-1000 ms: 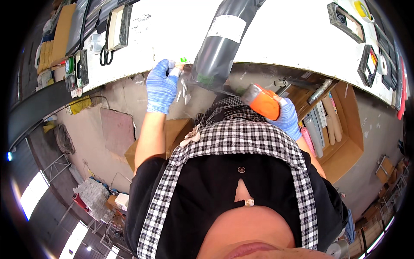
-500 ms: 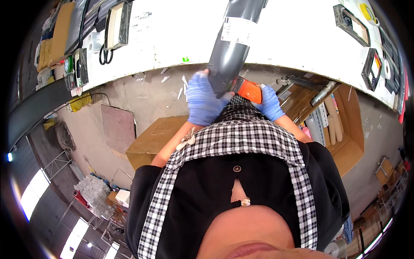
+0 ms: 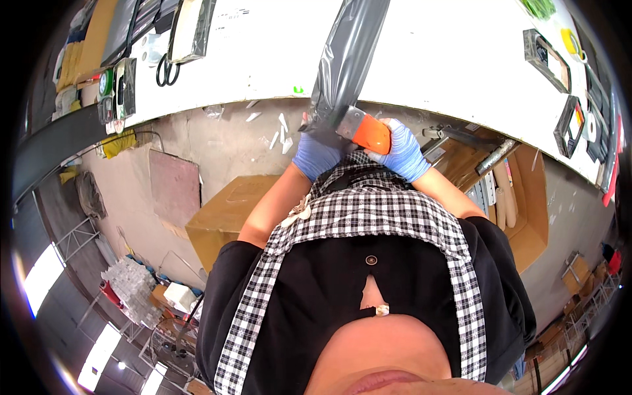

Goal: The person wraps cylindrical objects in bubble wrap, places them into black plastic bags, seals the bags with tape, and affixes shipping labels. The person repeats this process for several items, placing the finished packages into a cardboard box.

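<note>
A long grey plastic bag [image 3: 347, 59] hangs over the near edge of the white table [image 3: 434, 72]. My left hand [image 3: 315, 155], in a blue glove, grips the bag's lower end just below the table edge. My right hand [image 3: 401, 153], also gloved in blue, holds an orange box cutter [image 3: 363, 131] whose tip lies against the bag's lower end. Both hands are close together in front of my chest.
Scissors [image 3: 166, 69], a flat packet [image 3: 189, 29] and small items lie at the table's far left. Black framed parts [image 3: 545, 52] sit at its right. Under the table stand a closed cardboard box [image 3: 227, 214] and an open box [image 3: 520, 197] with rolls.
My left hand dropped from the table edge to the bag's lower end. The right hand brought the orange cutter left against the bag. The bag's end has been pulled down toward me.
</note>
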### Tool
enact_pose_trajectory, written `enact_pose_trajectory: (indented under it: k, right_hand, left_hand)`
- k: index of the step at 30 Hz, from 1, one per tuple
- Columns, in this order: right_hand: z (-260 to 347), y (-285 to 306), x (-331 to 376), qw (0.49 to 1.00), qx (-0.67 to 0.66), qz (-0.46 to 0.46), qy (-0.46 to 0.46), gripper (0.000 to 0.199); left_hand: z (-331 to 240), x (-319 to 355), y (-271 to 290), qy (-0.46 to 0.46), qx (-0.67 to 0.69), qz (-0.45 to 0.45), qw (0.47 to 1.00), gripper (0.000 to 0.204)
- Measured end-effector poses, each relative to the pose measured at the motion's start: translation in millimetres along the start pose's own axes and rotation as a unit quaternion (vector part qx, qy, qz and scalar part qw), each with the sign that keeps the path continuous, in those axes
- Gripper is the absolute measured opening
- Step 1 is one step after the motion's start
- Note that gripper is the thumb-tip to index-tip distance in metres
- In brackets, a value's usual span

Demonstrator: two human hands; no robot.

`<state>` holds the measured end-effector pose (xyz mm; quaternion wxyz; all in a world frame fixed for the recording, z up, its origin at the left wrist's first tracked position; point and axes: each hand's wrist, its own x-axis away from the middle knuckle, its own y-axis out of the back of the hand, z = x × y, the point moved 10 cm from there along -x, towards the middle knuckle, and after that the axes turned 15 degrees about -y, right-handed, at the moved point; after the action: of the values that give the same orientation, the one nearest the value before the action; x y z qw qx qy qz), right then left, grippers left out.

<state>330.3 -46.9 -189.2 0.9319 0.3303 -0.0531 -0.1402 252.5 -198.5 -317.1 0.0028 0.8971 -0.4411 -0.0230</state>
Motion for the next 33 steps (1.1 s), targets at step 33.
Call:
enact_pose_trajectory:
  k: [33]
  right_hand:
    - [34, 9, -16, 0.868, 0.308, 0.319, -0.224, 0.052]
  left_hand:
    - [-95, -18, 80, 0.031, -0.003, -0.253, 0.967, 0.049]
